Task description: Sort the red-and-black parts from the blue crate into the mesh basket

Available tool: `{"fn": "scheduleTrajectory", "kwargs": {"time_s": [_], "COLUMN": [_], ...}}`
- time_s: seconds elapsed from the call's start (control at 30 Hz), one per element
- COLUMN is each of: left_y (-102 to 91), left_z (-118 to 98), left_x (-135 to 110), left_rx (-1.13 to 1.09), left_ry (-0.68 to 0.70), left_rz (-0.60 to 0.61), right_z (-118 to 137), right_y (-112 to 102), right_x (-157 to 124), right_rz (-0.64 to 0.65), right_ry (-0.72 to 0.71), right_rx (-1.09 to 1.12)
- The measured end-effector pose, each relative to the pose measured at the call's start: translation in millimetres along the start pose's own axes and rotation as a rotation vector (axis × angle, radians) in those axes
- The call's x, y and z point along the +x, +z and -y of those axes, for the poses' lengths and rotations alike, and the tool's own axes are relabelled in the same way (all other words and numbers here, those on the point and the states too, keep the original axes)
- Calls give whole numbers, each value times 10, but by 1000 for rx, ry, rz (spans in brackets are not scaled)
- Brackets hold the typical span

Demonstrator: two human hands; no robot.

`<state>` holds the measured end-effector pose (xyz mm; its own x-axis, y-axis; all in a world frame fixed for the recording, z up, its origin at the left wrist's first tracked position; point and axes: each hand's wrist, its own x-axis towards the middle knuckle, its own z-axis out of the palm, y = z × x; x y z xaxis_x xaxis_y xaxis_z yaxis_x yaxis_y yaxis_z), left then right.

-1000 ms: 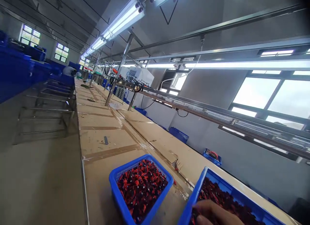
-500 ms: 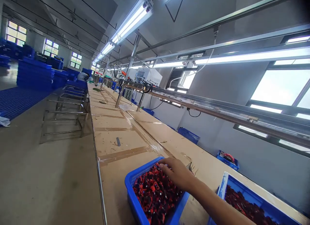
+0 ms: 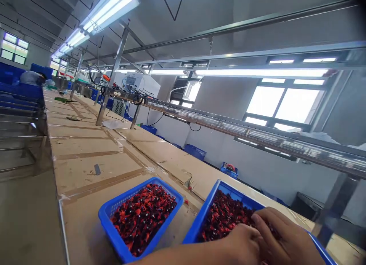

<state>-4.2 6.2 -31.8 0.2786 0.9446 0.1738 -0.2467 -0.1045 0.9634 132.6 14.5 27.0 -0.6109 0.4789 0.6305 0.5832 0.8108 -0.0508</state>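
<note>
Red pieces [image 3: 224,215] could spill from the bin [image 3: 203,212] if the curled left hand [image 3: 242,243] and right hand [image 3: 287,234], grip unclear, jerk sideways.

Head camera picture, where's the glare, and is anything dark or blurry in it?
In the head view, the overhead tube light and the large right window glare nearly white; in the head view, the top right corner goes black; also there, the left hand and right hand look slightly soft.

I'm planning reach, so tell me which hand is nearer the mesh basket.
Left. The left hand is over the bin, right of the mesh basket; the right hand, also over the bin, is farther right.
</note>
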Motion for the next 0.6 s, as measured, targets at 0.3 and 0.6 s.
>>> {"fn": "scheduleTrajectory", "kwargs": {"time_s": [0.3,0.6], "left_y": [23,-56], "left_z": [-114,-10], "left_x": [19,166], "left_rx": [-63,-107], "left_ry": [-136,-408], "left_rz": [191,-119], "right_z": [-168,-202], "right_y": [130,-34], "right_x": [-426,-403], "right_rz": [-38,-231], "right_ry": [299,60], "right_rx": [331,304]}}
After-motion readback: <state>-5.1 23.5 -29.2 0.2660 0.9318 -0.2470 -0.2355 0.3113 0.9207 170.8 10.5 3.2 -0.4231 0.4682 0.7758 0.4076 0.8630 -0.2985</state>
